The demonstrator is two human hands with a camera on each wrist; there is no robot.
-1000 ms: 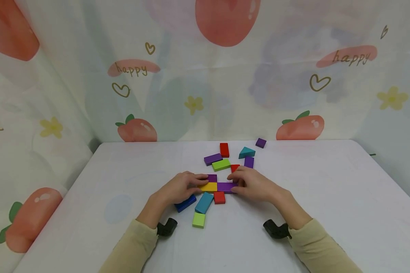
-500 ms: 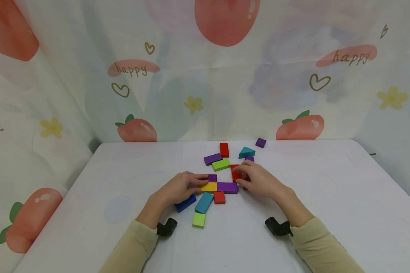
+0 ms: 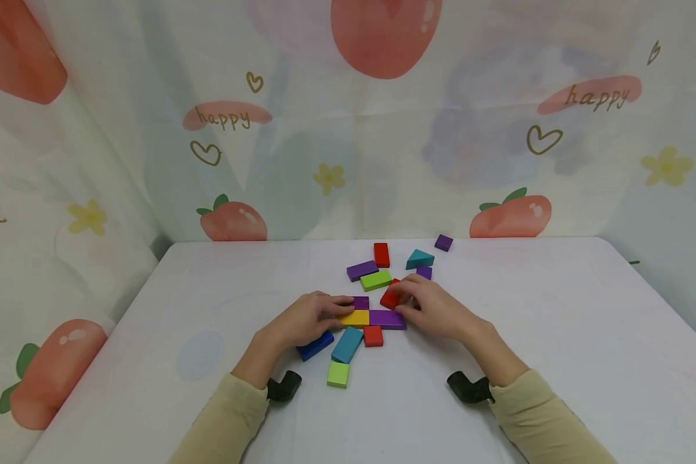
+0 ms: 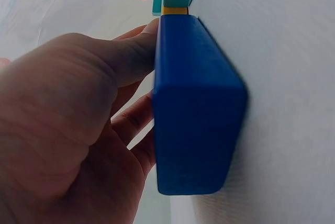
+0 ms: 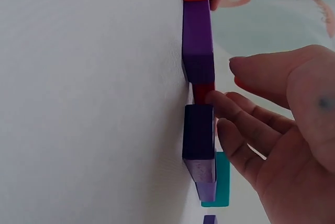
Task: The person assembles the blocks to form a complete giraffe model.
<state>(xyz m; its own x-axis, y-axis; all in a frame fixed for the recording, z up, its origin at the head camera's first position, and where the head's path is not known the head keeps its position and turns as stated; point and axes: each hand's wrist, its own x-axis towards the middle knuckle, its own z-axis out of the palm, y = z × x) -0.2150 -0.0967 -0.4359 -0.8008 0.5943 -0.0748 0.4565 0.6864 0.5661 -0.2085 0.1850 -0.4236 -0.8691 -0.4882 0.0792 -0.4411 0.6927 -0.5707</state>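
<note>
My left hand [image 3: 310,319] pinches the yellow block [image 3: 356,317] between thumb and fingers. Its index finger lies on a purple block [image 3: 361,302] just behind. Fingertips of my right hand [image 3: 435,306] touch a red block [image 3: 390,296], which lies slanted behind the long purple block [image 3: 387,319]. In the right wrist view the right thumb stands apart above the blocks. That view also shows a dark purple block [image 5: 199,132] below the fingers, hidden by the hand in the head view. A dark blue block [image 4: 199,119] lies beside the left hand.
Nearer me lie a small red block [image 3: 374,336], a light blue block [image 3: 347,345] and a green one [image 3: 338,374]. Behind are a green block [image 3: 376,280], a purple one [image 3: 362,270], a red one [image 3: 381,255], a teal triangle [image 3: 420,259] and a purple cube [image 3: 443,243].
My right hand moved from the long purple block back to the red block, then slightly left. The red block turned, its near end swinging left. The left hand stayed put.
</note>
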